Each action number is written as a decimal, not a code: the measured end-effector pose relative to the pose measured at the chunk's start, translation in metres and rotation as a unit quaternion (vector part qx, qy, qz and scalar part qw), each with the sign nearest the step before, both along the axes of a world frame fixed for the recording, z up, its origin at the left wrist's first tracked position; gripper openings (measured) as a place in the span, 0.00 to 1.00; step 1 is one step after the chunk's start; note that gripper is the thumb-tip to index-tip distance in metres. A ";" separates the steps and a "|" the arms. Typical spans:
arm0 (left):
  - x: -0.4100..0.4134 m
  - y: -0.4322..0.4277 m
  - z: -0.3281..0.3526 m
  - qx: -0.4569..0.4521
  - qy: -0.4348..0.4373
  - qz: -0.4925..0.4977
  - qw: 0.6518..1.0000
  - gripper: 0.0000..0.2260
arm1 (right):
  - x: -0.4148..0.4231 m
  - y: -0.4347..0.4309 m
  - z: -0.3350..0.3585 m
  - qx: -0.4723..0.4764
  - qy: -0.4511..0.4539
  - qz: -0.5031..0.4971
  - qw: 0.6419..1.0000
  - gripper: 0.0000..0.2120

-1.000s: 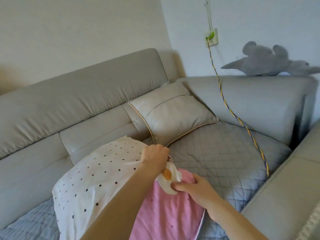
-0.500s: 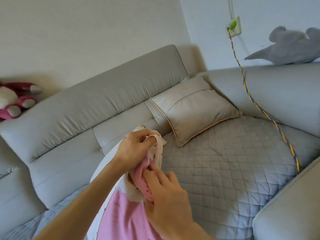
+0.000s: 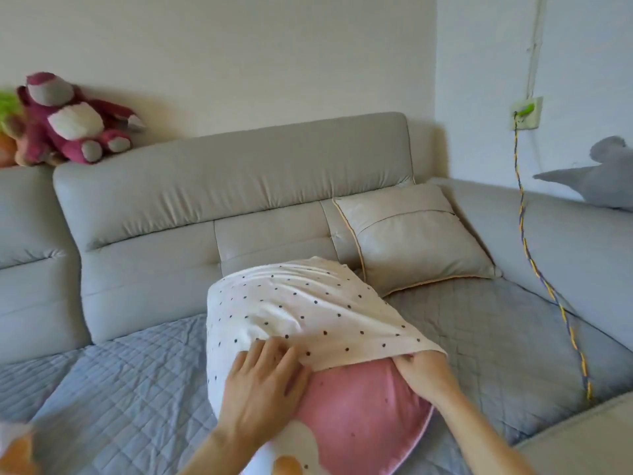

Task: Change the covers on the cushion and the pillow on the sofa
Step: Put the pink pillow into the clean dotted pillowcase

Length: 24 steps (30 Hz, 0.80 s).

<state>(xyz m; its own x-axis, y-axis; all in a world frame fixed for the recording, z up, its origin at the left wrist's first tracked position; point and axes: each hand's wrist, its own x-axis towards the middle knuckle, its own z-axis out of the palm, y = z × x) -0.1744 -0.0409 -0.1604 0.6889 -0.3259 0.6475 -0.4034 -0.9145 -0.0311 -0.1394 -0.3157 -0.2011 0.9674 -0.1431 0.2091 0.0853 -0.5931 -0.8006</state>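
L hand (image 3: pixel 263 382) flat on dotted cover (image 3: pixel 301 310); R hand (image 3: pixel 424 371) under hem, grip unclear; pink cushion (image 3: pixel 359 413) exposed

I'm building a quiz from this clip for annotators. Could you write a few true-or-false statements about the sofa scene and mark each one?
1. The white dotted cover hides the pink pillow completely. False: the pillow's near end shows bare.
2. The right hand has its fingers tucked under the cover's edge. True.
3. The beige cushion lies on the floor. False: it leans against the sofa backrest.
4. A dark pink plush bear sits on top of the backrest. True.
5. The left hand hangs away from the pillow. False: it rests on the cover near its edge.
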 end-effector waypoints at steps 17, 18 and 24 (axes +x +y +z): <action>-0.072 0.045 -0.062 -0.553 0.186 0.135 0.801 0.14 | -0.128 0.130 -0.061 -0.237 -0.172 0.002 0.956 0.44; -0.072 0.046 -0.060 -0.554 0.188 0.130 0.801 0.16 | -0.133 0.134 -0.062 -0.280 -0.165 0.028 0.945 0.47; -0.070 0.053 -0.046 -0.561 0.202 0.082 0.799 0.21 | -0.124 0.143 -0.064 -0.542 -0.273 0.109 0.787 0.40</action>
<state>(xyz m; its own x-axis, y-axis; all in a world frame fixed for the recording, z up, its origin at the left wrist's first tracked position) -0.2444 0.0124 -0.2066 0.8891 0.4195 0.1830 -0.0449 -0.3180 0.9470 -0.2638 -0.1725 -0.2650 0.6671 0.5635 0.4873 0.4356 -0.8257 0.3584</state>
